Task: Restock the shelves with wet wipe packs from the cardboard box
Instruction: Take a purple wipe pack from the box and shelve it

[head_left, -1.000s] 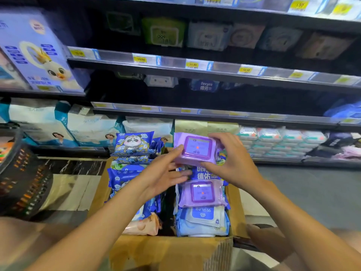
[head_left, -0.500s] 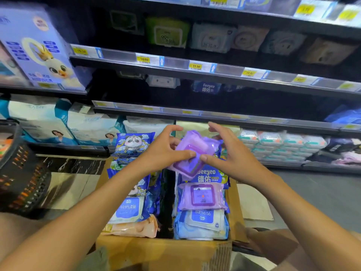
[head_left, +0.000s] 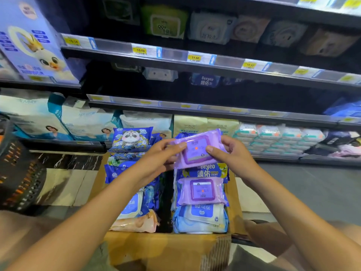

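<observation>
Purple wet wipe pack (head_left: 197, 148), one of two in view, is held over the far end of the cardboard box (head_left: 166, 249), lid label facing the camera. The left hand (head_left: 156, 155) pinches its left edge, thumb on top and fingers curled under. The right hand (head_left: 234, 153) pinches the right edge the same way. The second purple pack (head_left: 201, 190) lies in the box's right column, between a blue Deeyeo pack (head_left: 205, 170) and a pale blue pack (head_left: 201, 218).

In the left column a panda pack (head_left: 130, 137) stands at the far end and a peach pack (head_left: 136, 222) lies nearest. The left arm hides the packs between them, so I cannot count them.

Half a second ago the held pack was tipped steeply. Now it lies nearly level, in much the same place above the box.

Beyond the hands runs the lower shelf edge (head_left: 195, 108), with dark open depth above it. Grey floor (head_left: 312, 192) lies right of the box, and a dark basket (head_left: 19, 169) sits to the left.
</observation>
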